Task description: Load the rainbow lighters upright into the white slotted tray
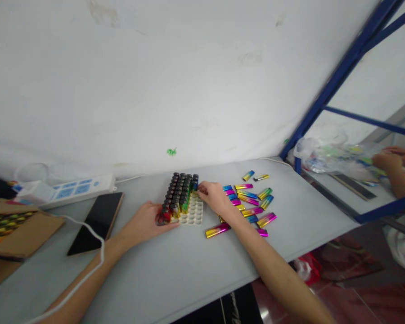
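Observation:
A white tray (191, 219) with rows of round holes lies on the table, its left and back parts filled with upright lighters (177, 191) with black tops. My left hand (150, 221) curls round the tray's front left corner, thumb along the front edge, against the lighters there. At the tray's right side, my right hand (213, 196) is closed in a pinch low beside a blue lighter (195, 184) in the rightmost row. Its fingertips partly cover what they grip, which looks like a lighter. Shiny multicoloured lighters (251, 210) lie loose to the right, some behind my right forearm.
A phone (96, 223), a white power strip (83, 189) and an open cardboard box (23, 234) are on the left. A white cable (101, 252) crosses over my left forearm. A blue metal frame (324, 105) stands on the right; another person's hands (391, 159) are beyond it.

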`<state>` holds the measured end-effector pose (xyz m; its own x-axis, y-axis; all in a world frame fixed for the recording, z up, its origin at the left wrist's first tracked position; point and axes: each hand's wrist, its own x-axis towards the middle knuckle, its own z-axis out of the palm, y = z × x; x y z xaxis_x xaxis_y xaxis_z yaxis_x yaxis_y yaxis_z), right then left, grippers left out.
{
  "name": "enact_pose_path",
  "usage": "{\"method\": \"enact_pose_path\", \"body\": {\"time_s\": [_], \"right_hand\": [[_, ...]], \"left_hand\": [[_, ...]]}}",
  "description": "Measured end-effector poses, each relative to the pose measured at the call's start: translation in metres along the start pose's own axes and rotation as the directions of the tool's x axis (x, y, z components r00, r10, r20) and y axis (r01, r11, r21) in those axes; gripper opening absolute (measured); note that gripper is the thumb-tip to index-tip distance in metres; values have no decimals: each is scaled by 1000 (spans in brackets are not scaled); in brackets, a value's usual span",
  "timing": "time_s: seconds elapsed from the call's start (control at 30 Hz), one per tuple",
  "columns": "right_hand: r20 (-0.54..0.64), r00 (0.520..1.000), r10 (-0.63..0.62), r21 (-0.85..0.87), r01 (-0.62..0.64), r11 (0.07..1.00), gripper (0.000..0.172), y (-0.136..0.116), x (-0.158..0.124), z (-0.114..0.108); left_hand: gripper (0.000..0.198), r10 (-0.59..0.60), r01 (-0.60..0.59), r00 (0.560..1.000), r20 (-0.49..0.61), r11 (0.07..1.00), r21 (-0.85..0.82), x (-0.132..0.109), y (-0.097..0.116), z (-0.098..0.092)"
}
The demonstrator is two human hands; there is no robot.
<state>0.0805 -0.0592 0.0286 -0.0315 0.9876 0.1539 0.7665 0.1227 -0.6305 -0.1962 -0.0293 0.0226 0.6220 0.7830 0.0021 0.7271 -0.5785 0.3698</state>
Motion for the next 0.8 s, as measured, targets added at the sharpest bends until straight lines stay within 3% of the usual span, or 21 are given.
{"method": "enact_pose_path", "body": {"time_s": [0.1, 0.2, 0.33, 0.47, 0.6, 0.7, 0.8], "right_hand": [[-7, 1000, -6, -1, 6, 1000, 8, 0, -10, -9], [-107, 994, -9, -14, 8, 1000, 10, 12, -26, -34], [-199, 979, 48, -112, -72, 991, 11, 57, -57, -84], [-177, 982, 58, -256, -102, 961, 10, 111, -81, -118], [-144, 984, 102, -327, -144, 934, 10, 138, -85, -120], [-122, 988, 97, -304, -130, 944, 8, 140, -83, -115], [-165, 978, 126, -170, -154, 973, 14, 135, -82, -114]], "left_hand": [[49, 2, -2, 1000, 10, 1000, 5, 1, 0, 0], [50, -4, 4, 1000, 11, 1000, 11, 2, 0, 0], [54, -8, 7, 1000, 12, 1000, 15, 1, -1, 0], [55, 2, -3, 1000, 18, 1000, 6, 2, -2, -1], [52, -10, 10, 1000, 28, 1000, 4, 2, -1, -1], [51, -25, 25, 999, 31, 1000, 11, 2, 0, -2], [50, -39, 39, 999, 28, 999, 16, 1, 0, -2]]}}
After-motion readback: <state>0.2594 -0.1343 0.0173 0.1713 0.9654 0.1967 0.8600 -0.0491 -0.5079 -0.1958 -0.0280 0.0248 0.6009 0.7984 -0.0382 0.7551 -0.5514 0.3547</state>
